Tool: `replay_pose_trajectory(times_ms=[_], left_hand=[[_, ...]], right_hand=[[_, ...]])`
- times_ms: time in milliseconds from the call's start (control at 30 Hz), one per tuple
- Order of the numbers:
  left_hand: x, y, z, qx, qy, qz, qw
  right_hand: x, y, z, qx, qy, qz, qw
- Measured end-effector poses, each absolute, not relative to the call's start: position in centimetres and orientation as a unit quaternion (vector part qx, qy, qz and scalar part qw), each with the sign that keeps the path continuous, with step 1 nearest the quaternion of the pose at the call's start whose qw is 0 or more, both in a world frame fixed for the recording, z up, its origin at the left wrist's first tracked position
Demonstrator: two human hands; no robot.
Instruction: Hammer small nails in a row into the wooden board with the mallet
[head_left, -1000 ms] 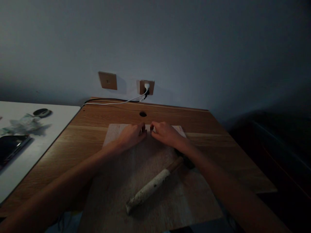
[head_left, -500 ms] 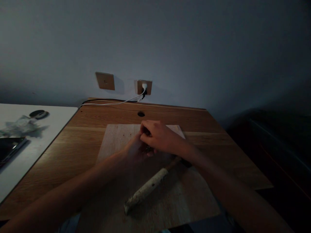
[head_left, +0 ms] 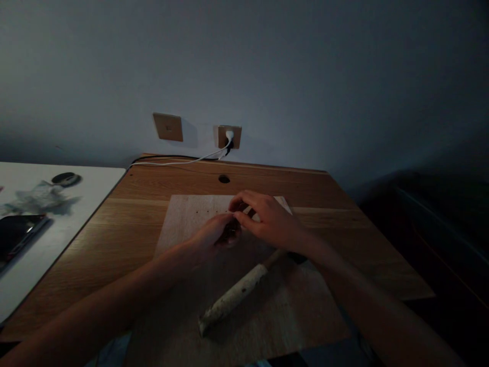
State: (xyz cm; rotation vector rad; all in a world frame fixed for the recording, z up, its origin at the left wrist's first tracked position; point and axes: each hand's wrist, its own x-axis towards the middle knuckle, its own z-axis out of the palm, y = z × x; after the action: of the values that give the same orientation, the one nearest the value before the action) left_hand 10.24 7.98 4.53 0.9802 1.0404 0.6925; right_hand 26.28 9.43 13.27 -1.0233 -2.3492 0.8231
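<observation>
My left hand (head_left: pixel 216 232) is cupped above the wooden board (head_left: pixel 179 219), curled around small dark, glinting pieces that look like nails (head_left: pixel 231 230). Bent over it, my right hand (head_left: pixel 260 214) brings its thumb and forefinger together at the left fingertips. Whatever is in that pinch is too small and dim to make out. Below the hands a hammer (head_left: pixel 239 291) lies slantwise on the board, its pale wrapped grip toward me and its dark head partly under my right wrist. A row of small dark dots (head_left: pixel 208 211) marks the board's far part.
The board lies on a wooden desk (head_left: pixel 126 219) against a wall. Behind are a cable hole (head_left: pixel 224 179), a socket (head_left: pixel 235 136) with plugs, and a white cable (head_left: pixel 171 163). On the left, a white table (head_left: pixel 99 178) bears a mouse (head_left: pixel 65 179), crumpled plastic (head_left: pixel 40 196) and a dark device (head_left: pixel 19 229).
My right hand has lifted slightly right and its fingers have drawn out of the left palm to the fingertips. More dots on the board now show. The view has shifted slightly.
</observation>
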Motion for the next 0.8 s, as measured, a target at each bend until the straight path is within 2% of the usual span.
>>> replay_pose_trajectory(times_ms=[67,133,300,467,567,800], left_hand=[[9.7,8.3,4.3,0.432,0.455,0.301,0.718],[9.4,8.6,4.5,0.517,0.463,0.275,0.665],[9.9,8.1,5.4,0.765,0.457,0.221,0.397],[10.8,7.0,4.0,0.908,0.334,0.184,0.171],[10.5,6.8,3.3,0.929,0.293,0.174,0.142],[9.7,6.6,3.6,0.923,0.267,0.197,0.198]], right_hand=[[27.2,9.2,13.1,-0.387,-0.832,0.309,0.250],[28.1,9.1,12.8,-0.398,-0.818,0.319,0.265],[29.8,8.8,12.1,-0.419,-0.810,0.314,0.263],[30.6,8.2,11.8,-0.432,-0.800,0.321,0.265],[31.6,7.7,11.5,-0.440,-0.795,0.318,0.271],[34.0,5.9,10.0,-0.470,-0.773,0.318,0.282]])
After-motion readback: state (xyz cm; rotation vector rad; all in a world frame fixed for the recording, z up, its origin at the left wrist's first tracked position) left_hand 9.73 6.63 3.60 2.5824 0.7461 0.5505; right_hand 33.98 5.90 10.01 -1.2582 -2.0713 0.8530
